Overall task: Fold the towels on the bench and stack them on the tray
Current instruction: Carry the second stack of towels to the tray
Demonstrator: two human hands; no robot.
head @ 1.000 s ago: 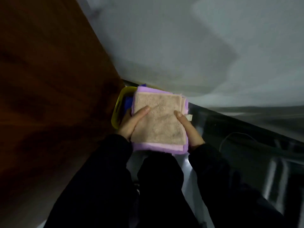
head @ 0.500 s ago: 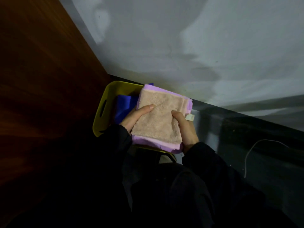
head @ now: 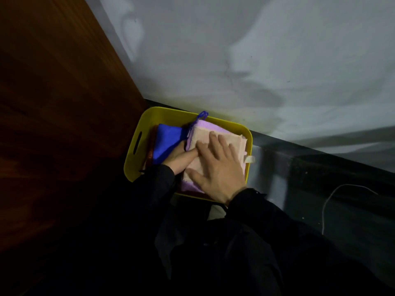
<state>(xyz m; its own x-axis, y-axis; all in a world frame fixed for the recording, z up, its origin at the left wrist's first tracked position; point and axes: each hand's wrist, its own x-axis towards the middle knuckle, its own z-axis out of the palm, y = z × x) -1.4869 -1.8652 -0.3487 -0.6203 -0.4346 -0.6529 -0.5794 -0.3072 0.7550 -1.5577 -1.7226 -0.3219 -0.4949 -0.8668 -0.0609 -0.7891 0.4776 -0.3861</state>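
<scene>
A yellow tray (head: 226,124) with a slotted handle sits on the floor by the wall. Inside lies a folded blue towel (head: 166,142) on the left. To its right a folded beige towel (head: 235,144) rests on a folded purple towel (head: 206,124). My right hand (head: 215,167) presses flat on the beige towel with fingers spread. My left hand (head: 179,159) lies at the stack's left edge; its thumb lies along the beige towel and the rest of its fingers are hidden beneath.
A dark wooden panel (head: 53,103) stands close on the left. A pale wall (head: 256,60) rises behind the tray. A white cable (head: 333,193) curls on the dark floor to the right. My dark clothing fills the foreground.
The beige and purple stack went from held above the tray down into it. My right hand left the stack's right edge and now lies flat on top.
</scene>
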